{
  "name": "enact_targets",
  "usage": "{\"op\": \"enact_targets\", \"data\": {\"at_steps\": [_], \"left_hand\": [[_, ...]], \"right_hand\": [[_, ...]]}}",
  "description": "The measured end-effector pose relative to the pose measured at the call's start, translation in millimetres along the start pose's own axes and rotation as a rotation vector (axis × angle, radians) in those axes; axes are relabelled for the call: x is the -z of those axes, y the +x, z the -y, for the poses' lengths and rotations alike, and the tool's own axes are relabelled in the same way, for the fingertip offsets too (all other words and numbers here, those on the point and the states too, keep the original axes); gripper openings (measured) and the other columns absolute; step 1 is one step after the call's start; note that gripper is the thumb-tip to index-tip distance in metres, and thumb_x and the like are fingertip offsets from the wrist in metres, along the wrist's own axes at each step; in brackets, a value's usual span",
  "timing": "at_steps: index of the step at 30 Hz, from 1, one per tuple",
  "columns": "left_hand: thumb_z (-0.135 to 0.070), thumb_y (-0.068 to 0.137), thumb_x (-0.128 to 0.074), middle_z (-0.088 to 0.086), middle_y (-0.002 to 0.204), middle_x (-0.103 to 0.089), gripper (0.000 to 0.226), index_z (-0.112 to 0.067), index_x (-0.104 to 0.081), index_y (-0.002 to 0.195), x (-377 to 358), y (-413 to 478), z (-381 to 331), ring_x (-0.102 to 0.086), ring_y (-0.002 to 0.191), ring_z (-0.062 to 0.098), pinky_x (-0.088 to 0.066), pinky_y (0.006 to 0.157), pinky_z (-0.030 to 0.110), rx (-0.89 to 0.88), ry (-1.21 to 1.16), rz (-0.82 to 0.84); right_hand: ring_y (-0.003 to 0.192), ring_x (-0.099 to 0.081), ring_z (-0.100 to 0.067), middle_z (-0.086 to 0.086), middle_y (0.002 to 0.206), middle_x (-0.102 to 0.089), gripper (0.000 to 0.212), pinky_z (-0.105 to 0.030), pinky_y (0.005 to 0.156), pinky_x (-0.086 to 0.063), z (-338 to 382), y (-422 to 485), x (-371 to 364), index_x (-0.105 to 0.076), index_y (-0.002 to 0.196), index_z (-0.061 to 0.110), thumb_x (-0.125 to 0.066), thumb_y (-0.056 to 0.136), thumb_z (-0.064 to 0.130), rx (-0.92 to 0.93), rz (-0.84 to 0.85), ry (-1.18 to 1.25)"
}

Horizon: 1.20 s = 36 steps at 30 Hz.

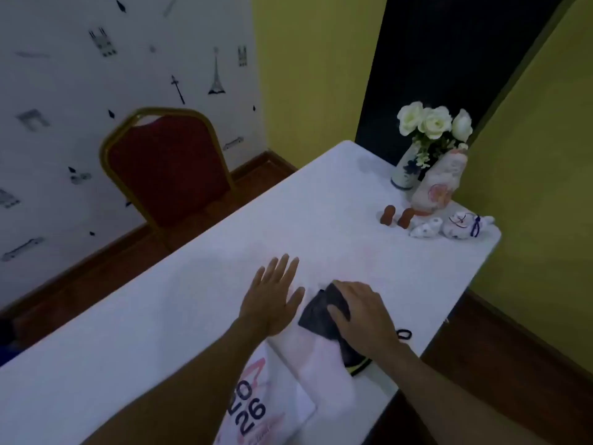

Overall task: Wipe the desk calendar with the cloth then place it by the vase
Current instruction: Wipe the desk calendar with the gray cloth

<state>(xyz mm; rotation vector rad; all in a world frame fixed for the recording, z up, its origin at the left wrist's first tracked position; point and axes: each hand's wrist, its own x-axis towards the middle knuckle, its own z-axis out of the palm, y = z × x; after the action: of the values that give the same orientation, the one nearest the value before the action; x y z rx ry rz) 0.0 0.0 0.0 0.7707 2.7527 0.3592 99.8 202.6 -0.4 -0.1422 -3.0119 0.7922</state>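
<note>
The desk calendar (288, 390), white with large dark "2026" digits and pink marks, lies near the table's front edge, partly under my left forearm. My right hand (362, 313) presses a dark grey cloth (321, 311) with a yellow-green edge onto the calendar's upper part. Fingers spread, my left hand (272, 297) rests flat on the table just left of the cloth. The vase (406, 170), white with blue painting and white roses, stands at the table's far right corner.
A pale figurine bottle (439, 184), two small brown pieces (396, 216) and white ceramic trinkets (449, 228) crowd the space by the vase. A black hair tie (405, 334) lies right of my hand. The white table (192, 284) fills the middle. A red chair (167, 168) stands beyond its left side.
</note>
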Motion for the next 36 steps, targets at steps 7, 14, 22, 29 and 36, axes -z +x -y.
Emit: {"op": "enact_targets", "data": {"at_steps": [7,14,22,29,36], "left_hand": [[-0.047,0.106,-0.015,0.002,0.168,0.004,0.060,-0.025,-0.001,0.159,-59.7,7.3,10.7,0.007,0.154,0.024,0.002,0.123,0.040,0.035,-0.020,0.155],[-0.040,0.107,-0.015,0.006,0.165,0.019,0.058,-0.023,0.008,0.158,-94.9,2.0,17.8,0.021,0.151,0.027,0.010,0.122,0.043,0.068,0.006,0.180],[-0.049,0.095,0.009,0.011,0.160,0.028,0.064,-0.021,0.025,0.151,-99.1,1.8,13.9,0.022,0.150,0.034,0.009,0.122,0.049,0.090,0.139,0.198],[-0.043,0.107,-0.019,0.006,0.165,0.019,0.064,-0.019,0.011,0.157,-86.4,1.1,17.8,0.015,0.153,0.025,0.000,0.125,0.045,0.062,0.058,0.231],[-0.041,0.108,-0.020,0.001,0.167,0.012,0.061,-0.019,0.006,0.158,-72.7,-47.5,28.4,0.010,0.153,0.017,-0.001,0.125,0.038,0.081,-0.122,0.115]], "right_hand": [[0.117,-0.058,-0.027,-0.007,0.133,-0.059,0.055,-0.042,0.096,-0.049,-27.9,-13.3,-48.5,-0.057,0.135,0.018,-0.063,0.088,0.045,0.028,0.168,-0.143],[0.117,-0.051,-0.033,-0.010,0.136,-0.052,0.056,-0.049,0.092,-0.044,-37.9,-16.7,-72.3,-0.047,0.141,0.037,-0.047,0.091,0.061,-0.021,0.130,-0.298],[0.078,-0.056,-0.027,-0.011,0.094,-0.061,0.043,-0.037,0.062,-0.049,-50.6,-3.5,-74.7,-0.064,0.129,0.020,-0.073,0.087,0.020,0.154,-0.032,-0.193],[0.066,-0.050,-0.020,-0.008,0.083,-0.052,0.052,-0.028,0.045,-0.043,-38.4,-5.3,-72.3,-0.064,0.127,0.008,-0.080,0.078,0.009,0.098,-0.016,-0.065],[0.071,-0.050,-0.020,-0.008,0.087,-0.048,0.049,-0.031,0.048,-0.048,10.7,-21.9,-68.2,-0.058,0.135,0.009,-0.070,0.088,0.017,0.129,-0.003,0.083]]}}
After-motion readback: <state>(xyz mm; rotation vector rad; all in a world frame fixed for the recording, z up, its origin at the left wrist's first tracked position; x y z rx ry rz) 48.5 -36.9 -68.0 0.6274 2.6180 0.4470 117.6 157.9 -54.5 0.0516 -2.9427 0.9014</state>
